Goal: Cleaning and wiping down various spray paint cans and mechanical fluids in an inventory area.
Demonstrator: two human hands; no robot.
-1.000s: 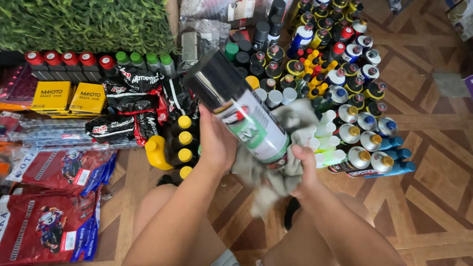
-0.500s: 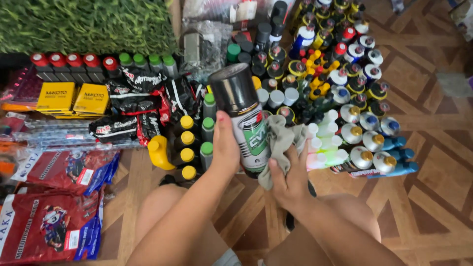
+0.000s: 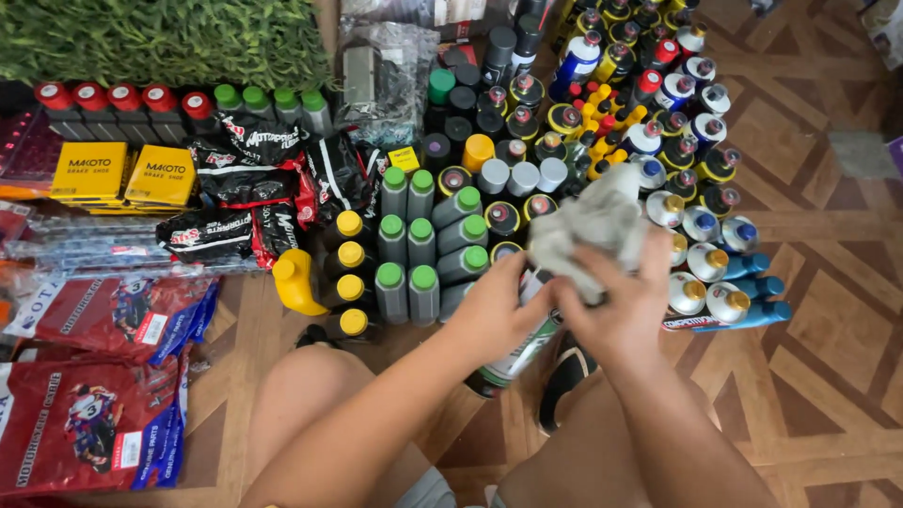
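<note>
— What changed?
— Your left hand (image 3: 494,315) has tipped the spray can (image 3: 515,350) low over your knees, fingers wrapped round it.
— And the other?
— Your right hand (image 3: 616,306) now bunches the grey rag (image 3: 593,226) on its top.

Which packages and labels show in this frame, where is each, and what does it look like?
Two flat yellow cardboard boxes: upper left, side by side.
Glossy red plastic pouches: lower left, overlapping.
Black-and-red plastic bags: right of the boxes, crumpled.
White-and-green labelled spray can: centre, in left hand.

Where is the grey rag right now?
In the head view, the grey rag is right of centre, bunched in the right hand over the spray can, beside the green-capped bottles.
</note>
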